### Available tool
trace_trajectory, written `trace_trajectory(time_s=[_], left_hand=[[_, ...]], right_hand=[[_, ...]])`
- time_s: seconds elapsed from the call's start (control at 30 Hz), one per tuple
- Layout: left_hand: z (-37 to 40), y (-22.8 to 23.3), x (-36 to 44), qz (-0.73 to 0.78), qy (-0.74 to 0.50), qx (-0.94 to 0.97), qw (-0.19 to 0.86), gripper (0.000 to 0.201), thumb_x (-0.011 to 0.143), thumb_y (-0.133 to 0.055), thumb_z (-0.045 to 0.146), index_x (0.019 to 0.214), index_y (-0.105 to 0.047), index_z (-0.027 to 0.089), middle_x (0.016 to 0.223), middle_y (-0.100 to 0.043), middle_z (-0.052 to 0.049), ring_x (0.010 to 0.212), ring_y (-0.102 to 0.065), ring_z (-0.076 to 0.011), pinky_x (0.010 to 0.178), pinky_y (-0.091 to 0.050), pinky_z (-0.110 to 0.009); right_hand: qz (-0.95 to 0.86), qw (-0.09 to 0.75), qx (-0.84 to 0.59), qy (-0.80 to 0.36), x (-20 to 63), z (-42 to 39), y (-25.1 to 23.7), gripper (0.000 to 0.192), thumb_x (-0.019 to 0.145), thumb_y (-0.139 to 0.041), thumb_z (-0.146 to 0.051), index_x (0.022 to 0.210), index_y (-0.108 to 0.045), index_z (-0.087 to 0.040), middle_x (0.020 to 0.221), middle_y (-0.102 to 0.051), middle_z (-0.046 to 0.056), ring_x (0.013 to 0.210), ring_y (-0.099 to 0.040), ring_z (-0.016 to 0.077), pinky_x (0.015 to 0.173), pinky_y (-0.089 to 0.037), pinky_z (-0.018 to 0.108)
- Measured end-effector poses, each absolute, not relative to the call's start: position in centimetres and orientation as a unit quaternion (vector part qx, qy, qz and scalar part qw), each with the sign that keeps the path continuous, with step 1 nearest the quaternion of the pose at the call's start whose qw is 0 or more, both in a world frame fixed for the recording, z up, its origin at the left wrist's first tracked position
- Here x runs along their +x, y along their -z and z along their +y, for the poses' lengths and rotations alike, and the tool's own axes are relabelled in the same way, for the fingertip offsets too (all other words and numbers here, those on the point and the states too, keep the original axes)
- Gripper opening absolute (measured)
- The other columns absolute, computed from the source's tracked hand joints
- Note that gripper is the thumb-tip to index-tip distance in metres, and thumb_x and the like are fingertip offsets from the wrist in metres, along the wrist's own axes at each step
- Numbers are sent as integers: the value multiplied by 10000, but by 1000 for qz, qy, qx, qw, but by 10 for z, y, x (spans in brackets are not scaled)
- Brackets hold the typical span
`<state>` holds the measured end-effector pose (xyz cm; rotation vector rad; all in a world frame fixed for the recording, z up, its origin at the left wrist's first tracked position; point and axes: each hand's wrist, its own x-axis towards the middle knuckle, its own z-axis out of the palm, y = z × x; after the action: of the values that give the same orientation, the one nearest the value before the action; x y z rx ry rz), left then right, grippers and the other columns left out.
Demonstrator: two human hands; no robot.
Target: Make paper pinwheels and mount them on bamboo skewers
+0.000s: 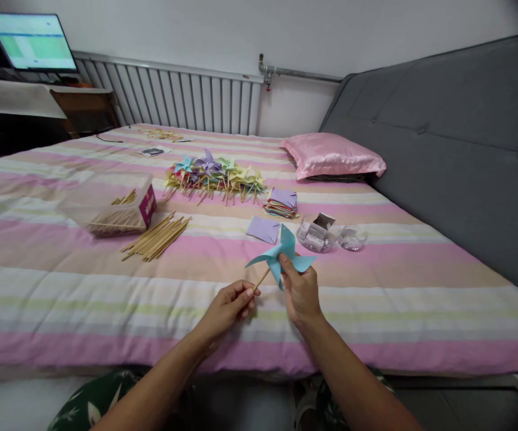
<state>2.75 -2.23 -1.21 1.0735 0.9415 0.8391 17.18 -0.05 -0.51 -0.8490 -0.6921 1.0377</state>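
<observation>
- Left hand point(229, 304): pinched on thin wooden stick point(261, 279), near bed's point(61, 287) front edge.
- Right hand point(300, 288): fingers clamped on light-blue folded-paper pinwheel point(283, 256).
- Risk: hard squeezing could crease a vane; the stick might slip free.

Bed point(61, 287) with striped pink cover. On it: pink pillow point(333, 155) far right; pinwheel heap point(216, 173) centre far; paper squares stack point(281, 202); single lilac sheet point(263, 228); clear containers point(330, 234); loose sticks point(157, 237); clear box point(106, 206) left.
</observation>
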Motion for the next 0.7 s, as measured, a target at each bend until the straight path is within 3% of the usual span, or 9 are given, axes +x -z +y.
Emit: trace_trajectory(time_s=[0.53, 0.7], left_hand=[[-22, 17, 28, 400, -371, 478, 689, 239, 801, -568, 363, 831, -600, 129, 609, -476, 26, 491, -364, -42, 485, -225, -186], [-21, 18, 27, 383, -403, 436, 707, 224, 797, -579, 359, 836, -596, 139, 601, -464, 34, 478, -352, -37, 471, -218, -179]], right_hand=[[-364, 709, -422, -432, 177, -1, -1, 242, 628, -727, -325, 591, -558, -156, 550, -497, -39, 564, -446, 104, 544, -360, 232], [-388, 682, -364, -502, 176, -1, -3, 224, 690, -668, -371, 765, -614, -166, 750, -611, 18, 717, -536, 149, 690, -425, 276]])
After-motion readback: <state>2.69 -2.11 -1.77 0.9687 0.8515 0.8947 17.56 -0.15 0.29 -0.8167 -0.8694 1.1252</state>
